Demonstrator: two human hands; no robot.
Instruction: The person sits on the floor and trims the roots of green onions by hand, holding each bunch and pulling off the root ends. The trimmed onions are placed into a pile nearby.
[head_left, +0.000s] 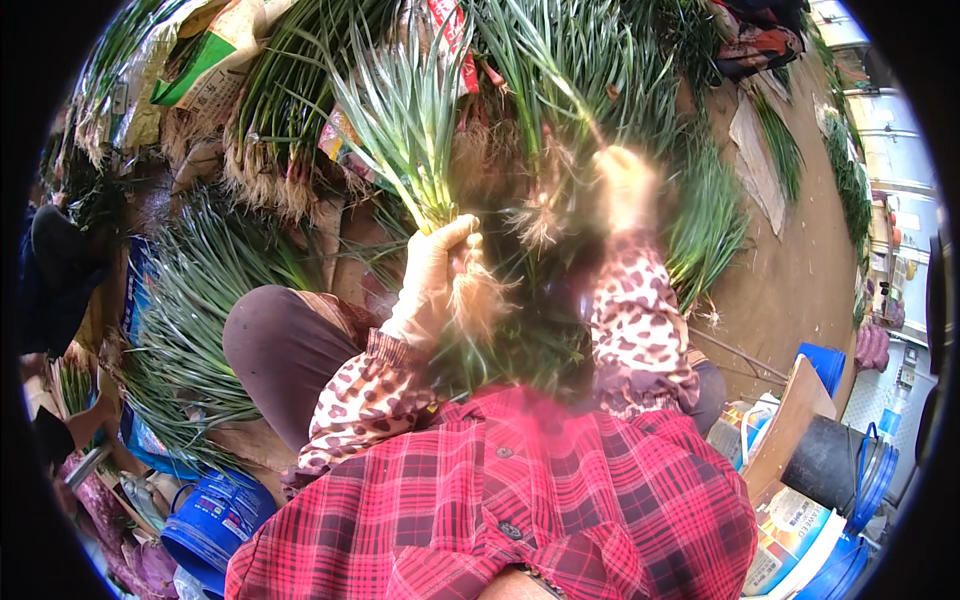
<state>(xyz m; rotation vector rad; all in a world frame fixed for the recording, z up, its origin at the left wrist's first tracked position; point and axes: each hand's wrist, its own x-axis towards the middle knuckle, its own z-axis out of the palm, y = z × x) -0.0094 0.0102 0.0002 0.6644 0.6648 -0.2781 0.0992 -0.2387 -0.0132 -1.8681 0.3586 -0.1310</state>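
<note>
My left hand (435, 281), in a pale glove, is closed round a bunch of green onions (424, 150), leaves pointing away from me and roots hanging below the fist. To its right, my right hand (624, 187) is raised and blurred by motion. A single green onion stalk (559, 79) runs up and left from its fingers, which look closed on it. Root ends of other green onions (540, 221) show between the two hands. Loose greens lie in front of my lap, partly hidden by my arms.
Green onions (210, 300) are heaped at my left, with more bundles (289, 120) ahead. A blue bucket (217, 517) stands at the lower left. Several buckets and a wooden board (795, 412) are at the lower right. A person's dark sleeve (56, 277) shows at the left edge.
</note>
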